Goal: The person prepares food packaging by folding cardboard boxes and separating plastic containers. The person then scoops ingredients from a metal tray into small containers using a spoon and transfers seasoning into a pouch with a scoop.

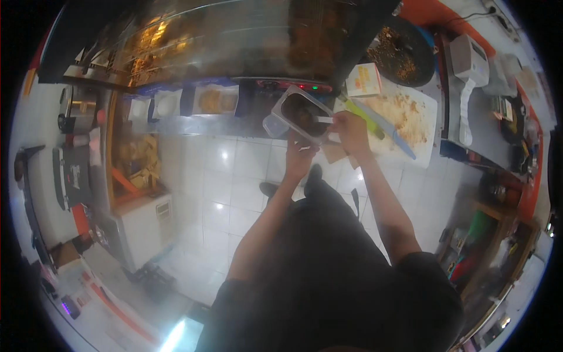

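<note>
My left hand [300,157] is closed around the underside of a clear plastic tub [279,109] with dark contents, tilted in front of me. A rounded clear flap or lid [274,126] shows at the tub's left side. My right hand [350,132] grips the white handle [324,119] of a utensil that reaches over the tub; its far end is lost in the dark contents. Beside my right hand lie a bright green utensil [368,120] and a light-blue, blade-shaped one [394,136] on a white cutting board [427,132] strewn with brown bits.
A large dark pan [406,53] with brown crumbs stands behind the board, near a white printed box [363,80]. Left of the tub, open boxes [216,100] line the counter below a lit glass display case [223,44]. A receipt printer [469,60] sits at right.
</note>
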The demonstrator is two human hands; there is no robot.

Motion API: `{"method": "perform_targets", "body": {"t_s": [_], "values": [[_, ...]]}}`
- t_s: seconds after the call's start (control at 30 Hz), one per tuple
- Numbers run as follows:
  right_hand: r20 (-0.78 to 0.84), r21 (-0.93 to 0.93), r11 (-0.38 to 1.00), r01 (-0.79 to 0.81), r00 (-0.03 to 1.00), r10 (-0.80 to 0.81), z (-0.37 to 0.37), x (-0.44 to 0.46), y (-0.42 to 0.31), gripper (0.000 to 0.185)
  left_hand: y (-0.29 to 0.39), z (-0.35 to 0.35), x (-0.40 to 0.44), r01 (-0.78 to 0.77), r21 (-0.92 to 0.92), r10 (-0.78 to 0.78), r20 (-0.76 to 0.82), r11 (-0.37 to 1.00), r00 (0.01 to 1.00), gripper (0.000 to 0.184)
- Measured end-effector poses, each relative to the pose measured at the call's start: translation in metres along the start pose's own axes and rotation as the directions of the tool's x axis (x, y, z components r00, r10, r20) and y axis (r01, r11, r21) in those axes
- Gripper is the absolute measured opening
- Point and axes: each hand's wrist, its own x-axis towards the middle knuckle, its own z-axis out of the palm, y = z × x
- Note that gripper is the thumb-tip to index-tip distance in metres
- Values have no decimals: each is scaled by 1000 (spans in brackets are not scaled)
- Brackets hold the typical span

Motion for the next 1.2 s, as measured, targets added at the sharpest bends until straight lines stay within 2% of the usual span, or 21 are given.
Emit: {"method": "perform_targets", "body": {"t_s": [0.03,0.1,0.13,0.2,0.27,0.33,0.47,0.53,0.57,0.6,0.63,0.67,0.73,0.87,0.97,1.03,1.07,1.13,1.2], "values": [[13,-5,1000,5,1000,-5,-1,-4,-2,11,-7,1,2,-2,-7,2,-13,1000,1000,85],[76,-205,958,200,979,-189,-4,-14,-5,12,-12,3,3,-117,-34,114,-67,993,991,83],[82,-207,957,203,978,-190,-4,-16,-4,12,-1,6,1,-155,-42,151,-86,987,985,82],[136,-271,925,266,962,-237,-3,-20,3,12,19,11,-7,-75,-126,57,-137,989,989,78],[130,-217,947,235,969,-211,-2,-19,9,12,23,12,-9,-96,-92,82,-146,991,986,76],[50,-115,964,240,971,-236,0,-15,16,11,24,14,-11,-117,-54,107,-155,992,982,74],[47,-104,964,247,969,-243,0,2,12,11,23,19,-13,-151,-32,142,-195,988,971,67],[171,-189,948,256,959,-225,0,13,1,12,18,19,-10,-151,-57,136,-207,987,969,64],[173,-186,949,255,959,-224,2,19,3,12,16,18,-8,-195,-25,186,-208,980,960,61],[342,-350,801,486,862,-374,4,25,7,16,15,18,-7,-240,6,236,-209,971,949,58],[526,-446,572,689,719,-455,6,30,12,20,13,18,-7,-238,6,234,-212,971,949,58],[528,-445,572,690,717,-455,8,33,18,20,11,17,-8,-256,64,264,-203,965,943,57],[642,-422,203,884,449,-622,13,37,29,28,5,14,-6,-274,119,293,-193,954,937,56],[741,-428,140,893,436,-511,10,34,40,28,4,11,-6,-230,26,231,-202,973,952,56],[789,-403,185,897,442,-426,-3,23,36,27,11,15,-9,-217,-39,204,-211,975,956,56],[824,-430,206,879,475,-309,-9,16,34,27,12,16,-10,-212,-72,193,-211,974,958,56],[825,-430,205,879,474,-308,-11,15,33,27,13,16,-11,-215,-55,200,-205,975,958,55],[781,-416,209,885,466,-416,-14,14,28,27,13,15,-11,-218,-38,207,-198,975,958,55],[736,-417,154,896,433,-520,-13,18,16,30,13,14,-12,-261,58,268,-191,964,944,54]]}}
